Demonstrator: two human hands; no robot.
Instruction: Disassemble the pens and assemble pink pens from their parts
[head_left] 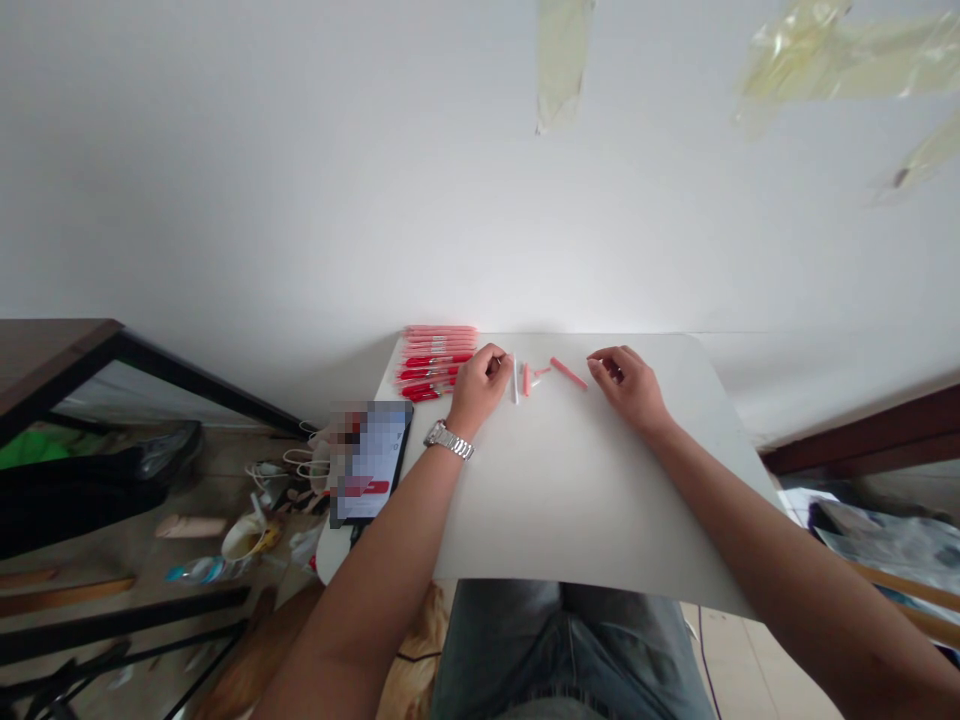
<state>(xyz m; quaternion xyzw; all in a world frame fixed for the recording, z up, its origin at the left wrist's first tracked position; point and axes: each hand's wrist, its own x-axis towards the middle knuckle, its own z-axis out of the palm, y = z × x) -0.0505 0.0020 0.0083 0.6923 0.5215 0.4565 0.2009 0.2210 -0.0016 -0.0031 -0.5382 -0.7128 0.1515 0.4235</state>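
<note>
Tube of slim pink plastic [569, 373] slants down-right toward the nearer right hand [631, 388], half-curled like the left hand [478, 382]; I can't tell whether either grips anything.

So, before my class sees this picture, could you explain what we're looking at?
There is no machine: just a bare-handed person, seen from a camera on their head. On the white table are red and pink pens side by side, a device with a screen at the left edge, and small pink pieces nearer the middle. The left hand, with a watch at its wrist, is by a white stick; the right hand is beside a pink tube. Whether either grips anything is hard to tell.
</note>
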